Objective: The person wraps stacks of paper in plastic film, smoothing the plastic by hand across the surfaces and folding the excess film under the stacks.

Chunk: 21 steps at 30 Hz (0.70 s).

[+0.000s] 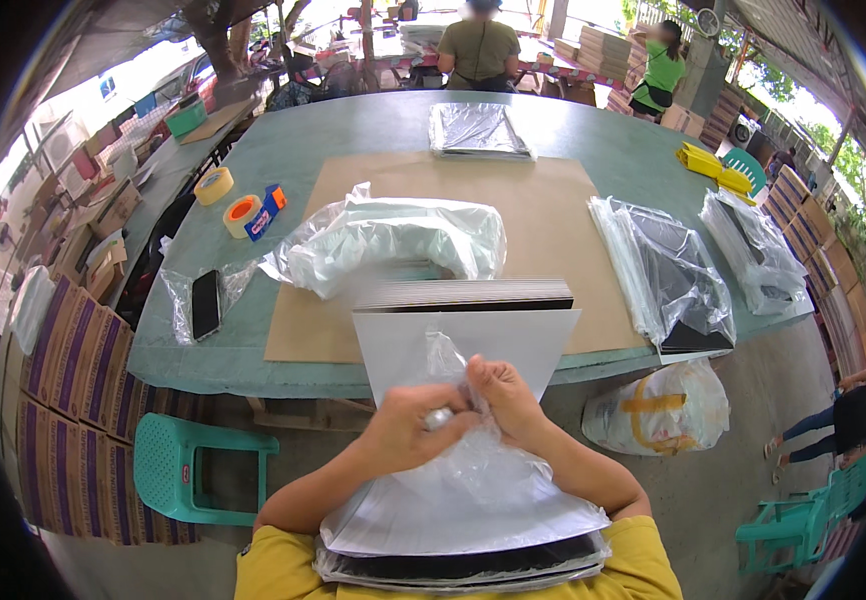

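My left hand (421, 425) is curled around bunched clear plastic (443, 352). Thumb up, my right hand (506, 402) grips the same plastic close beside it. Just beyond my hands a thick stack of white and dark sheets (468, 296) stands at the table's near edge, its pale face toward me. Against my yellow shirt rests a plastic-wrapped pack of sheets (463, 530), with white and black layers at its edge. A crumpled plastic wrapping (403, 235) lies on the brown cardboard (553, 205) behind the stack. My palms and part of the plastic are hidden.
On the green table (283, 130) are tape rolls (243, 215), a phone (207, 304), and wrapped packs (668, 270) at right. A green stool (193, 465) stands at left; a taped white bundle (658, 408) sits on the floor at right. Other people are farther off.
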Each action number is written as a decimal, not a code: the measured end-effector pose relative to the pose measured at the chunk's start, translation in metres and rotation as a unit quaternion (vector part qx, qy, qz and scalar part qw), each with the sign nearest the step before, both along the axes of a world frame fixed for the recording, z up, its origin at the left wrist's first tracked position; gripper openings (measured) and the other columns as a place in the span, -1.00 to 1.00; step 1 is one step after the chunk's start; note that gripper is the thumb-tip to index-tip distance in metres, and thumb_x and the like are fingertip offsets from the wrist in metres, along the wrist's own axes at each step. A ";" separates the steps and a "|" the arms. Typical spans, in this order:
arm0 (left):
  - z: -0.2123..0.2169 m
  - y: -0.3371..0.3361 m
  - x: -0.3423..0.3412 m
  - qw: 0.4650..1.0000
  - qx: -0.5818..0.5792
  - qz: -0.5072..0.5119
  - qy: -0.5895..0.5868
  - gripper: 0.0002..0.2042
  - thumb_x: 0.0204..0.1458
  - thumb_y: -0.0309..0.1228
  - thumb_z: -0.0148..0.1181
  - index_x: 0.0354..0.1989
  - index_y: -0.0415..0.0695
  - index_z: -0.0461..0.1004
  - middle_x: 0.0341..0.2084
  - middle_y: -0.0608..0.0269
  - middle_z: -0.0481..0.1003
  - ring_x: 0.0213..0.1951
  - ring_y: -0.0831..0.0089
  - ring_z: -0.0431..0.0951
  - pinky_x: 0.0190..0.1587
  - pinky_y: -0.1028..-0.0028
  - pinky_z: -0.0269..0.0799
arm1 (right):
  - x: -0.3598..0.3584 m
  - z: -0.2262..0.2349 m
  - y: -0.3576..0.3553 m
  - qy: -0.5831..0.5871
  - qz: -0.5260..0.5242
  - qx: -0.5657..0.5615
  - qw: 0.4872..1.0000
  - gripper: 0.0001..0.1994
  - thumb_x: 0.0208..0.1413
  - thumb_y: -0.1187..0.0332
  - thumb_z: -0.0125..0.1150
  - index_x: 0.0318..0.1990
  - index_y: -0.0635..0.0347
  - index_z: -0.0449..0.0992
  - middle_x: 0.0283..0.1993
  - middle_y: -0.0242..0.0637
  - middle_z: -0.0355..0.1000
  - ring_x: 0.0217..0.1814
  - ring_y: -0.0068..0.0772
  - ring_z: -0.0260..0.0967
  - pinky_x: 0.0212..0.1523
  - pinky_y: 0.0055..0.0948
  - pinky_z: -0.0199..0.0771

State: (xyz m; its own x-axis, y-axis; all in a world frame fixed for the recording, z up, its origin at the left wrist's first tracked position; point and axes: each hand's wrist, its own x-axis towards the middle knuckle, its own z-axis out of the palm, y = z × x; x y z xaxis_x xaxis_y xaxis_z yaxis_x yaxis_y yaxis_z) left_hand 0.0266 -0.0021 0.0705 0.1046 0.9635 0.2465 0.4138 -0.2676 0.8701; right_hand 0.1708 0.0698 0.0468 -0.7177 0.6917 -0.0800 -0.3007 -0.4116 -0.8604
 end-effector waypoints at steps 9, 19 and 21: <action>0.016 0.008 -0.071 0.970 0.059 0.224 0.077 -0.85 -0.22 -0.43 0.12 -0.67 -0.23 0.34 -0.77 0.24 0.37 -0.67 0.57 0.32 -0.59 0.56 0.21 | 0.059 -0.020 0.035 -0.010 -0.049 0.138 0.989 -0.80 -0.06 0.27 0.13 -0.49 0.22 0.40 -0.55 -0.40 0.34 -0.54 -0.62 0.28 -0.52 -0.61 0.28; -0.053 0.017 -0.061 0.988 -0.087 0.052 0.121 -0.63 -0.17 -0.49 0.14 -0.16 -0.32 0.24 -0.43 0.10 0.41 -0.36 0.36 0.42 -0.26 0.44 0.36 | 0.031 -0.008 0.005 0.045 -0.016 0.060 0.997 -0.52 -0.11 -0.10 0.04 -0.78 0.06 0.14 -0.79 -0.48 0.10 -0.83 -0.64 0.05 -0.82 -0.66 0.06; -0.058 0.013 -0.082 0.992 -0.089 0.080 0.049 -0.69 -0.15 -0.49 0.12 -0.20 -0.30 0.26 -0.45 0.11 0.41 -0.40 0.40 0.42 -0.30 0.48 0.37 | 0.045 -0.008 0.009 0.048 -0.027 0.079 0.995 -0.52 -0.09 -0.08 0.02 -0.77 0.10 0.19 -0.78 -0.45 0.14 -0.80 -0.62 0.09 -0.79 -0.65 0.10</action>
